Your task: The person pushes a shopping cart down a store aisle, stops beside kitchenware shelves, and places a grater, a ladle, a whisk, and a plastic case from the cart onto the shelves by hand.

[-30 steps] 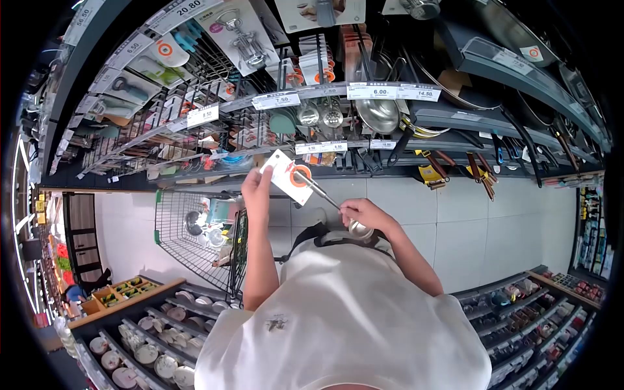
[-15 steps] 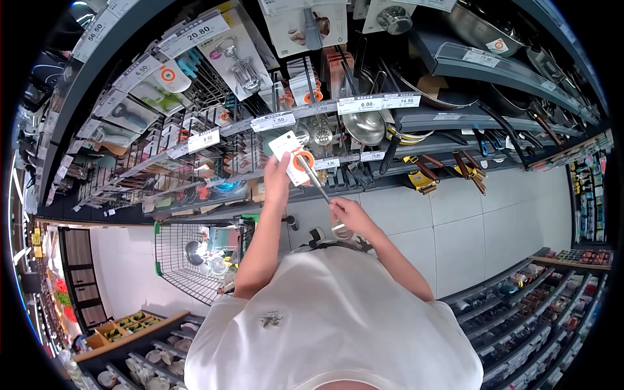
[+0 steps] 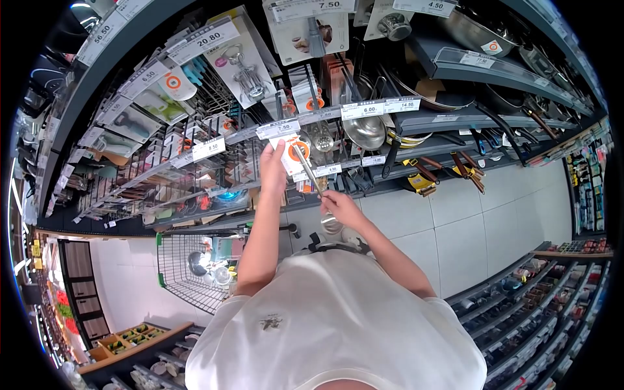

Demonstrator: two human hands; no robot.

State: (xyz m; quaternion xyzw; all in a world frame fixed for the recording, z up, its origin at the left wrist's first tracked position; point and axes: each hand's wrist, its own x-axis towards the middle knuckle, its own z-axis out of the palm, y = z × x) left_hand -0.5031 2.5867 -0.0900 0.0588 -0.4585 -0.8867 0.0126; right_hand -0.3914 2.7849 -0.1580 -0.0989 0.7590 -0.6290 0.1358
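Head camera: left hand (image 3: 273, 170) pinching the white card (image 3: 292, 164) by its edge, right hand (image 3: 341, 208) gripping the metal ladle (image 3: 309, 174) by its handle, before the price-tagged shelf (image 3: 320, 117)!

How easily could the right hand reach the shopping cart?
Probably not easily as things stand: the right hand holds the metal ladle, and the left arm appears between it and the shopping cart.
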